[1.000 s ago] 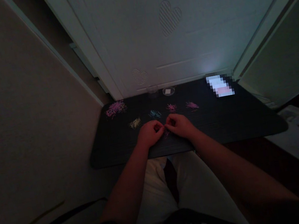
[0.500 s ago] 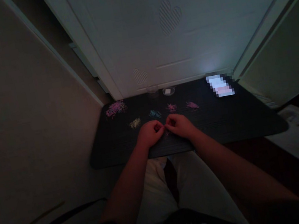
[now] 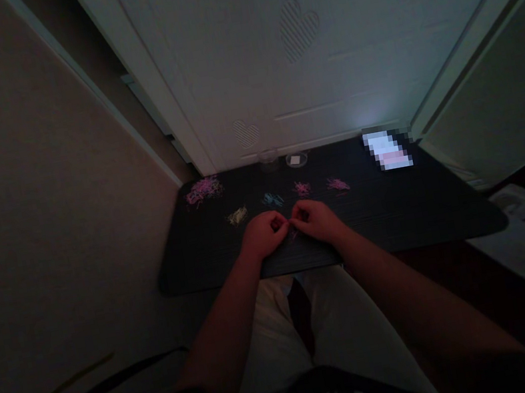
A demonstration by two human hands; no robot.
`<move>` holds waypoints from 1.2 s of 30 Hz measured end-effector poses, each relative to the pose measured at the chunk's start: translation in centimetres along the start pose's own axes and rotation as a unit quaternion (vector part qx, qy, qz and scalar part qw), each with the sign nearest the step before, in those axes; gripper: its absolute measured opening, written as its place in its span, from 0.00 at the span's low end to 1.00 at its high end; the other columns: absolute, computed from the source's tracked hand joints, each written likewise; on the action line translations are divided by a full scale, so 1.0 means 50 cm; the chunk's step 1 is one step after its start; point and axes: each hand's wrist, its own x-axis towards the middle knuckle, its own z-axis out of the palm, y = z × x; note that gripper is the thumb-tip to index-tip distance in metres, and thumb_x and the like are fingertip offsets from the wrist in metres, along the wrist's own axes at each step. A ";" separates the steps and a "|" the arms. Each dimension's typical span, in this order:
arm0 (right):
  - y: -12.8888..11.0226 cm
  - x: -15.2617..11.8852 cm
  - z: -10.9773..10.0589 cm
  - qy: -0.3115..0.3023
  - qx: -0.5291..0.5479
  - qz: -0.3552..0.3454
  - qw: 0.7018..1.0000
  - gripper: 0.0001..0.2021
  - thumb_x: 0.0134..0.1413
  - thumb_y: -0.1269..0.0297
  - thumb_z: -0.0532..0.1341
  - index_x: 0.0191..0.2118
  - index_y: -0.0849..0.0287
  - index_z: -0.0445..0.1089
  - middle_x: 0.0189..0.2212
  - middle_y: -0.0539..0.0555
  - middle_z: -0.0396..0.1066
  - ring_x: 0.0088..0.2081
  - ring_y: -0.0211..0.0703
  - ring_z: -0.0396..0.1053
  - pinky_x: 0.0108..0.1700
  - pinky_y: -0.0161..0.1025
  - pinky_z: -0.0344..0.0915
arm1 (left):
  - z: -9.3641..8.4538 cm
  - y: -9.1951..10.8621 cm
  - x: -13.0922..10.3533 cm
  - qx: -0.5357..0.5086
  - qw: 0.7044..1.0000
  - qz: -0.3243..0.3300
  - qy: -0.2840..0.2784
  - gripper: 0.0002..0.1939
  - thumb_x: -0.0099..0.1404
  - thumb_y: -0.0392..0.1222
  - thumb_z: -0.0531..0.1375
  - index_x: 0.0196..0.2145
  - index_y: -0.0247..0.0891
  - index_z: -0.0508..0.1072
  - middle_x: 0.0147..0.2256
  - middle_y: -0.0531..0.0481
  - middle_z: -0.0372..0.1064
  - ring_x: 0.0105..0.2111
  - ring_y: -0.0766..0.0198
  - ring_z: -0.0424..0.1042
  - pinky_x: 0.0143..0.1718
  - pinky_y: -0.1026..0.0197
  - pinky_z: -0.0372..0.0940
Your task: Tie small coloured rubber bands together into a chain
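Observation:
My left hand (image 3: 263, 234) and my right hand (image 3: 317, 220) meet fingertip to fingertip low over the dark tabletop (image 3: 206, 254). Both are closed in a pinch; whatever lies between the fingertips is too small and dim to name. Just under the fingertips a few thin pinkish pieces (image 3: 294, 235) show on the table. Beyond the hands, small heaps of thin, short strands form a loose row: a yellowish heap (image 3: 237, 215), a blue heap (image 3: 272, 199), a pink heap (image 3: 301, 187) and a purple-pink heap (image 3: 338, 184).
A larger mixed heap of pink and purple strands (image 3: 204, 191) lies at the back left. A clear container (image 3: 269, 159) and a round clear lid (image 3: 296, 161) with a white label stand by the white door (image 3: 238, 58). At the back right a lit phone-like screen (image 3: 388, 150) glows.

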 end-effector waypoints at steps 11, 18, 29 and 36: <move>0.007 0.001 0.003 0.000 -0.003 -0.004 1.000 0.02 0.45 0.68 0.60 0.26 0.59 0.66 0.21 0.47 0.64 0.24 0.34 0.60 0.26 0.32 0.54 | 0.001 -0.001 0.000 0.007 1.000 0.004 0.002 0.08 0.58 0.43 0.57 0.30 0.37 0.73 0.29 0.52 0.70 0.29 0.67 0.67 0.29 0.64 0.59; 0.002 0.001 0.001 -0.003 -0.006 0.000 1.000 0.02 0.45 0.68 0.60 0.26 0.59 0.66 0.21 0.47 0.64 0.24 0.34 0.61 0.26 0.32 0.54 | 0.002 -0.004 0.001 -0.005 1.000 0.006 0.001 0.07 0.58 0.42 0.57 0.30 0.37 0.72 0.28 0.53 0.70 0.28 0.67 0.67 0.29 0.64 0.59; -0.003 0.000 -0.001 -0.003 -0.012 -0.001 1.000 0.01 0.44 0.68 0.59 0.26 0.59 0.66 0.22 0.47 0.65 0.24 0.34 0.61 0.27 0.32 0.55 | 0.001 0.000 -0.001 -0.004 1.000 -0.002 0.002 0.08 0.58 0.43 0.56 0.30 0.37 0.73 0.28 0.52 0.70 0.28 0.67 0.67 0.29 0.64 0.60; -0.002 -0.001 -0.001 -0.004 -0.007 -0.001 1.000 0.02 0.45 0.68 0.59 0.26 0.59 0.66 0.22 0.47 0.64 0.25 0.35 0.60 0.27 0.32 0.55 | -0.003 0.004 0.000 -0.001 1.000 -0.004 -0.005 0.08 0.59 0.43 0.56 0.30 0.37 0.73 0.29 0.51 0.71 0.29 0.66 0.67 0.30 0.64 0.60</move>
